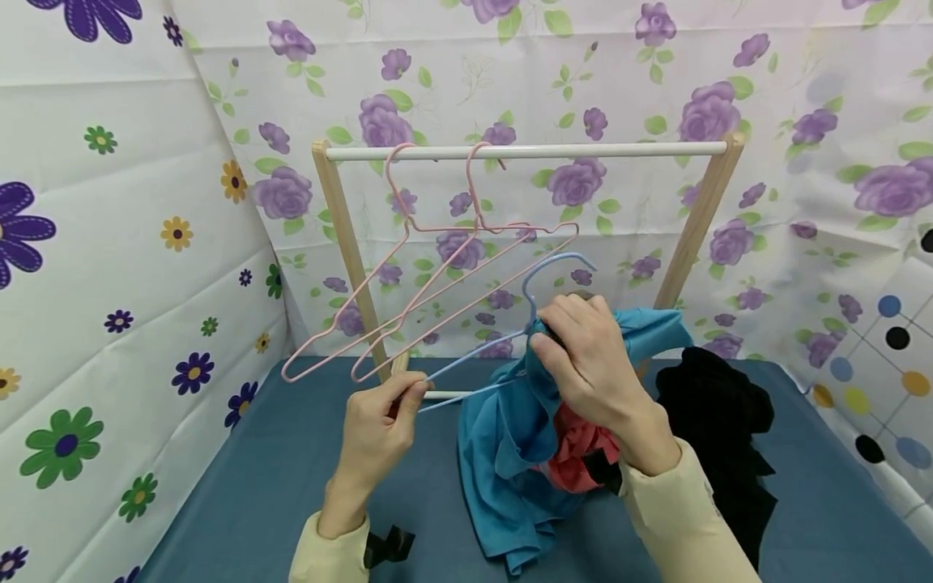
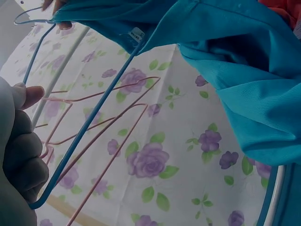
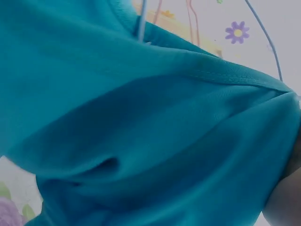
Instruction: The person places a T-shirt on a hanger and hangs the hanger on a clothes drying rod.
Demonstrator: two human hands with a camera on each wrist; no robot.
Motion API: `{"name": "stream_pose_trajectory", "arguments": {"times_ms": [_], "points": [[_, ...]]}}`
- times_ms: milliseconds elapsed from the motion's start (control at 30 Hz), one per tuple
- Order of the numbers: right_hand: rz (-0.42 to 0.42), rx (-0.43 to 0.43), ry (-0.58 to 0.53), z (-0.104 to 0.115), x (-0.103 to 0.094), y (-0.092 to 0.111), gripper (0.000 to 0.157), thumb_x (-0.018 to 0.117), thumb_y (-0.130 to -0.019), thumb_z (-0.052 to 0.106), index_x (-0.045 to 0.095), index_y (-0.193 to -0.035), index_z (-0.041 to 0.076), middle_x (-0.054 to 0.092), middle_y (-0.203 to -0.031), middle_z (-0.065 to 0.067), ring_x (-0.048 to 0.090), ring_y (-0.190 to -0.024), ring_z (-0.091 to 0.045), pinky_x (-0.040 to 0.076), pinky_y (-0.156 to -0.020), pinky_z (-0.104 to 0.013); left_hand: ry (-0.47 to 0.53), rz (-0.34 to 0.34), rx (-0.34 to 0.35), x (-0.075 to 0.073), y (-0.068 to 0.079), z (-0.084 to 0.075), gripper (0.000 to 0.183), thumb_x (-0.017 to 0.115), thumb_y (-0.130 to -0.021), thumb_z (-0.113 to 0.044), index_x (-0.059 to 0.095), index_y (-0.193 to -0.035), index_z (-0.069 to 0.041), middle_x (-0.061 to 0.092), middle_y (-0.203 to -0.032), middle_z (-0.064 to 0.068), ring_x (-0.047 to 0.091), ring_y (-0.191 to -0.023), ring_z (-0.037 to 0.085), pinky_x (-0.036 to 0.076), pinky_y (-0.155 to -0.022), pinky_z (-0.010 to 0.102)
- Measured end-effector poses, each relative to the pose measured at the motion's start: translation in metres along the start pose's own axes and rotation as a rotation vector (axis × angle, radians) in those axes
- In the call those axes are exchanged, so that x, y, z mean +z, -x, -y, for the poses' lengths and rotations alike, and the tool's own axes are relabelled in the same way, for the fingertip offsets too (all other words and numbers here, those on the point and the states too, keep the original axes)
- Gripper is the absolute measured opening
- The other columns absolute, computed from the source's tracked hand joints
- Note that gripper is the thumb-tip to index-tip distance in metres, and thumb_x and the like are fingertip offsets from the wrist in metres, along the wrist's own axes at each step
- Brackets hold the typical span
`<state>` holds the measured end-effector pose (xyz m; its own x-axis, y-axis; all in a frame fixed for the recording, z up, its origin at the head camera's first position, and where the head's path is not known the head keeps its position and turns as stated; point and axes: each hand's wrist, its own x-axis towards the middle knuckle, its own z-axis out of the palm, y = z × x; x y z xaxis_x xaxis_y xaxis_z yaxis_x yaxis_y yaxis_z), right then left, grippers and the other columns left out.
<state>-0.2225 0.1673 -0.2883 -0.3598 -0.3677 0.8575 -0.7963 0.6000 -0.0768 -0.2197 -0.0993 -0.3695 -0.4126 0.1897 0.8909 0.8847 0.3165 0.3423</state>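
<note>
A light-blue clothes hanger (image 1: 474, 353) is held up in front of the rack, its hook (image 1: 560, 257) rising past my right hand (image 1: 594, 364). My left hand (image 1: 381, 429) grips the hanger's left end, fingers curled round the bend, as the left wrist view also shows. The hanger's other end runs inside a teal shirt (image 1: 496, 453), whose neckline my right hand pinches close to the base of the hook. A small white label (image 2: 136, 34) shows inside the collar in the left wrist view. Much of the shirt hangs down in folds, as the right wrist view shows.
Two pink hangers (image 1: 404, 312) hang from the white rail (image 1: 525, 152) of a wooden-legged rack. Behind the shirt lies a coral-red garment (image 1: 579, 445). A black garment pile (image 1: 717, 421) lies at the right of the blue table (image 1: 240, 502). Flowered cloth (image 1: 510, 73) forms the backdrop.
</note>
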Motion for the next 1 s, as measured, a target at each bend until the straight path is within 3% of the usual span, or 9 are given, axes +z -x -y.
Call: {"name": "stream_pose_trajectory", "arguments": {"times_ms": [133,333,467,633,733,833,1000], "points": [[-0.024,0.066,0.070,0.002,0.003,0.003,0.048,0.041,-0.103,0.050,0.054,-0.077,0.012,0.042,-0.069,0.002,0.041,-0.066,-0.016,0.024,-0.066,-0.037,-0.047,0.021,0.021,0.004,0.001,-0.003,0.015,0.058,-0.100,-0.011,0.071,-0.096,-0.006,0.045,-0.057,-0.007,0.029,-0.044,-0.001,0.025,-0.042,0.015],[-0.113,0.102,0.107,0.000,0.007,0.008,0.047,0.045,-0.103,0.043,0.056,-0.074,0.008,0.049,-0.068,-0.002,0.043,-0.065,-0.021,0.024,-0.064,-0.041,-0.123,0.032,0.038,0.007,-0.002,-0.004,0.021,0.055,-0.102,-0.024,0.070,-0.098,-0.009,0.052,-0.066,-0.005,0.037,-0.049,0.003,0.031,-0.046,0.017],[-0.150,0.138,0.079,-0.001,0.005,0.017,0.043,0.047,-0.101,0.042,0.053,-0.071,0.011,0.043,-0.065,0.001,0.040,-0.063,-0.018,0.022,-0.066,-0.040,-0.219,0.047,0.075,0.006,-0.005,-0.011,0.027,0.054,-0.102,-0.030,0.069,-0.106,-0.008,0.056,-0.075,-0.001,0.049,-0.063,0.013,0.041,-0.060,0.026],[-0.170,0.234,0.060,-0.001,-0.002,0.029,0.038,0.055,-0.098,0.031,0.042,-0.066,0.015,0.032,-0.063,0.004,0.035,-0.061,-0.015,0.019,-0.066,-0.036,-0.349,0.013,0.250,-0.002,-0.018,-0.047,0.025,0.053,-0.103,-0.025,0.068,-0.113,-0.008,0.059,-0.094,0.007,0.053,-0.088,0.027,0.038,-0.081,0.043],[-0.178,0.266,0.072,-0.003,-0.003,0.036,0.038,0.057,-0.097,0.028,0.040,-0.066,0.014,0.033,-0.064,0.003,0.037,-0.062,-0.016,0.019,-0.066,-0.036,-0.316,0.008,0.368,-0.002,-0.021,-0.066,0.020,0.054,-0.102,-0.018,0.069,-0.107,-0.007,0.059,-0.089,0.005,0.054,-0.083,0.025,0.040,-0.077,0.038],[-0.189,0.270,0.068,-0.005,-0.002,0.039,0.041,0.056,-0.098,0.033,0.041,-0.066,0.013,0.033,-0.064,0.002,0.037,-0.062,-0.018,0.018,-0.065,-0.036,-0.237,0.185,0.370,0.006,-0.014,-0.069,0.019,0.053,-0.102,-0.018,0.071,-0.106,-0.011,0.057,-0.077,-0.004,0.049,-0.068,0.012,0.039,-0.066,0.024],[-0.208,0.275,0.061,-0.003,-0.004,0.040,0.047,0.050,-0.101,0.043,0.039,-0.066,0.013,0.032,-0.063,0.003,0.036,-0.063,-0.017,0.018,-0.067,-0.036,-0.173,0.623,0.124,0.035,0.003,-0.052,0.025,0.056,-0.102,-0.028,0.068,-0.122,-0.019,0.048,-0.068,-0.014,0.036,-0.058,-0.005,0.030,-0.055,0.010]]}}
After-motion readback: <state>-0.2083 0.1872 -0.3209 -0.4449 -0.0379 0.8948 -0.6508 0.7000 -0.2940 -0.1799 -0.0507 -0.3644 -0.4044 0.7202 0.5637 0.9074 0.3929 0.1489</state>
